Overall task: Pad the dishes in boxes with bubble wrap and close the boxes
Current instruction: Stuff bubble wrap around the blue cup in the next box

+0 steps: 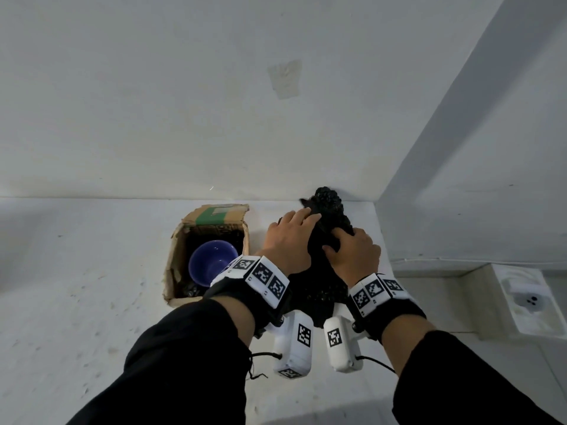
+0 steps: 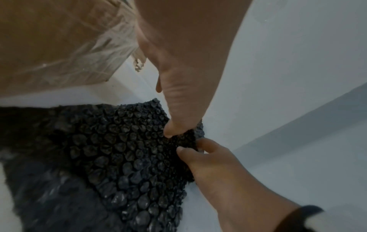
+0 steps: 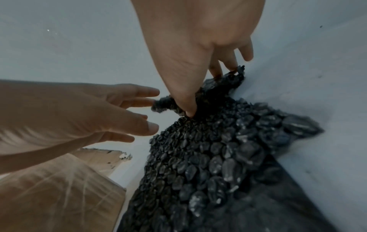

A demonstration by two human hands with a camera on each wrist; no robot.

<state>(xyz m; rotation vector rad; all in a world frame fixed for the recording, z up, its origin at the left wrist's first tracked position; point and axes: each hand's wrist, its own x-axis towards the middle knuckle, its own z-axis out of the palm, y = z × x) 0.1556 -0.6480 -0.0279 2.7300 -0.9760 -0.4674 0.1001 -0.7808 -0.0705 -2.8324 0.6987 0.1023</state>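
A crumpled sheet of black bubble wrap [image 1: 329,207] lies on the white surface by the wall, right of an open cardboard box [image 1: 175,259]. A blue bowl [image 1: 210,265] sits inside the box, with dark padding around it. My left hand [image 1: 290,237] rests on the wrap with its fingers straight; in the right wrist view the left hand [image 3: 89,113] is spread. My right hand [image 1: 352,253] pinches a fold of the wrap [image 3: 208,149] between thumb and fingers [image 3: 216,70]. In the left wrist view the right hand [image 2: 214,169] grips the wrap [image 2: 123,149] next to my left thumb [image 2: 170,130].
The white wall stands right behind the box and the wrap, and a side wall closes the corner on the right. A white wall socket [image 1: 527,299] sits low on the right. The box's back flap [image 1: 219,214] with green tape stands up. Bare white surface lies to the left.
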